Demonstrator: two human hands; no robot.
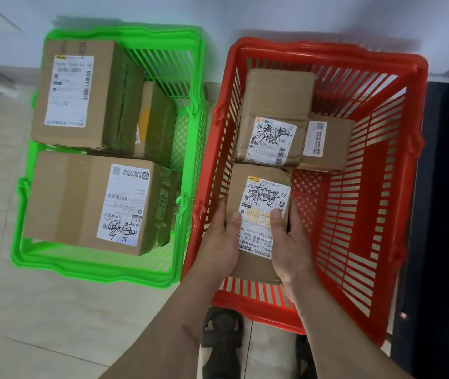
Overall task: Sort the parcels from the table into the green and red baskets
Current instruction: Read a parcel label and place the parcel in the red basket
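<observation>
Both hands are gripping a brown labelled parcel (pixel 259 214) over the red basket (pixel 376 187): left hand (pixel 222 242) curling round its 9 o'clock edge, right hand (pixel 290 242) its 3 o'clock edge. The green basket (pixel 190 105) is sitting at 9 o'clock, holding cardboard boxes (pixel 86 198).

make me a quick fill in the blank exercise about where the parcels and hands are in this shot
1. Both hands, left hand and right hand, grip one parcel over the ____ basket.
2. The green basket holds ____ visible parcels.
3. The red basket stands to the ____ of the green one.

Missing words: red; three; right
</observation>
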